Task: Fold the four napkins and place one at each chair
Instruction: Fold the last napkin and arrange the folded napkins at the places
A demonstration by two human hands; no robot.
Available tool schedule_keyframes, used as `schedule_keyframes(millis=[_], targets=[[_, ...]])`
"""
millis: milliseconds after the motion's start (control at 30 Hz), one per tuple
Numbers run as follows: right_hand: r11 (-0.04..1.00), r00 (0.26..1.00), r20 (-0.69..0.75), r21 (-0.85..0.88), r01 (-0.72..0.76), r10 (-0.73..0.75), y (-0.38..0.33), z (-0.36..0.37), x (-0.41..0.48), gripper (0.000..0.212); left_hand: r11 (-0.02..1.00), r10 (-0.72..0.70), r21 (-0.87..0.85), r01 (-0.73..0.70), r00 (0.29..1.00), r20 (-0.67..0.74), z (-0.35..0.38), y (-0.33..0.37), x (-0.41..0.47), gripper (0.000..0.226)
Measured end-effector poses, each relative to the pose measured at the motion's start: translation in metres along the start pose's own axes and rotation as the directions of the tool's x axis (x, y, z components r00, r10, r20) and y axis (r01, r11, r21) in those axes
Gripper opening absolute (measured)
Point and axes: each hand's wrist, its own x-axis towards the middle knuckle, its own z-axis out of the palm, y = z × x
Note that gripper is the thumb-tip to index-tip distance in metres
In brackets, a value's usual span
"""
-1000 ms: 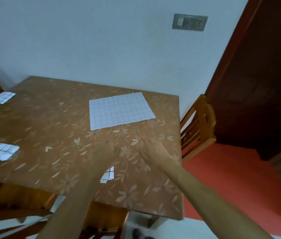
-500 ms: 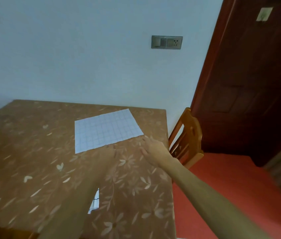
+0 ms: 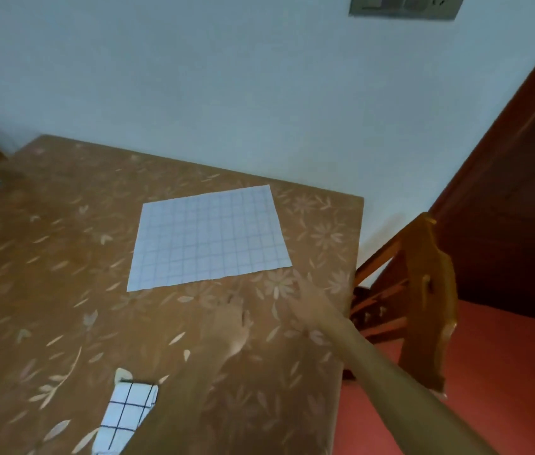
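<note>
1. White checked napkin (image 3: pixel 208 238) lies flat and unfolded toward the table's (image 3: pixel 46 274) far right corner
2. Left hand (image 3: pixel 233 323) and right hand (image 3: pixel 309 303) both spread, holding nothing, just short of its near edge; napkin lies directly beyond them
3. Right hand nearer its near right corner

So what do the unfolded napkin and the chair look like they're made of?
Unfolded napkin: thin matte cloth or paper, hard to tell; it lies flat with a faint grid print. Chair: wood, probably varnished; orange-brown with a slight sheen and carved cutouts.
</note>
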Motion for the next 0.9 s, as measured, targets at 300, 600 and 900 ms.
schedule_keyframes(millis=[300,600,900], targets=[[0.961,0.994,0.077,0.259,-0.095,0.077,0.034,0.016,0.092,0.031,1.000,0.029,0.011,-0.030,0.996,0.089,0.047,0.051,0.088,0.053],[0.986,0.999,0.029,0.165,0.012,-0.017,0.063,0.029,0.135,0.066,0.990,0.029,0.138,-0.031,0.999,0.016,0.071,0.054,0.167,0.064],[0.987,0.989,0.046,0.073,0.140,-0.143,0.072,0.032,0.126,0.068,0.975,0.222,0.060,-0.214,0.959,-0.176,0.083,0.049,0.138,0.017]])
